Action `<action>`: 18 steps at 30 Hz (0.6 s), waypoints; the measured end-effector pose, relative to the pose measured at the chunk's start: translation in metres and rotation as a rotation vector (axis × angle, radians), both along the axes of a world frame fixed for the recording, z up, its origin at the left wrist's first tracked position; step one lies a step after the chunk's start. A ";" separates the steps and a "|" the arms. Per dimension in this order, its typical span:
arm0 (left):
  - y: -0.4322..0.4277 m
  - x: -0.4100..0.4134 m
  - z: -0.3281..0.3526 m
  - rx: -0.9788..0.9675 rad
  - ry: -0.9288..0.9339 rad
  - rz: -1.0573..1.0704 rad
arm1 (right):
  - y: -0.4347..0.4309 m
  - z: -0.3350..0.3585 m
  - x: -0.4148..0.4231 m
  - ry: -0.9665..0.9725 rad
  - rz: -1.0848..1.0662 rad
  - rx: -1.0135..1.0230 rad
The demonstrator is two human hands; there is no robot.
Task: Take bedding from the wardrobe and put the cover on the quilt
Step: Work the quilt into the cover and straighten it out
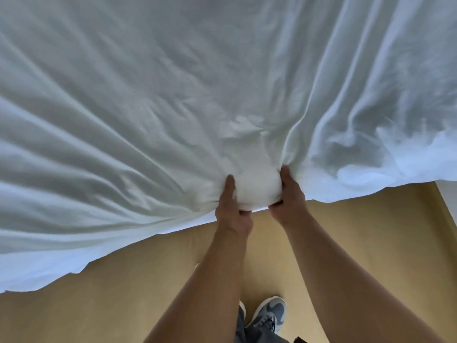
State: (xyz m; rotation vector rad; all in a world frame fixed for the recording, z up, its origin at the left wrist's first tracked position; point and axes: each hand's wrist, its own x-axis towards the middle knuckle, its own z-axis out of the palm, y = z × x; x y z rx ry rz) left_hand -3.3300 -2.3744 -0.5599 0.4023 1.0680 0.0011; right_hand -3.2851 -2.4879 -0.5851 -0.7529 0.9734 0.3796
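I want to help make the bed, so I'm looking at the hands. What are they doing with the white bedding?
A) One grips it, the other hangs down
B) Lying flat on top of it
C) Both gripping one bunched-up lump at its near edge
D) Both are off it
C: the left hand and the right hand sit close together, fingers curled round the same bunched lump at the near edge of the white bedding.

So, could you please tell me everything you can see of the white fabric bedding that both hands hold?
The white fabric bedding looks like thin, soft cloth, creased all over, with folds fanning out from a bunched lump at its near edge. It fills the upper view, spread wide; its wavy near edge shows against the tan floor. The left hand and right hand grip that lump from either side.
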 end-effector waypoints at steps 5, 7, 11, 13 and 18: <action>-0.006 -0.032 -0.020 0.180 0.253 -0.024 | 0.007 -0.011 -0.043 0.043 0.018 -0.100; -0.006 -0.038 -0.021 0.142 0.211 -0.011 | -0.012 -0.001 -0.042 0.057 0.063 -0.043; -0.035 -0.012 -0.011 0.002 -0.029 -0.105 | -0.084 0.013 0.003 -0.130 -0.162 0.065; -0.062 0.007 -0.017 -0.026 -0.108 -0.133 | -0.131 0.013 0.038 -0.149 -0.234 0.051; -0.089 0.003 -0.044 0.066 0.020 -0.039 | -0.170 -0.030 0.037 0.001 -0.080 -0.088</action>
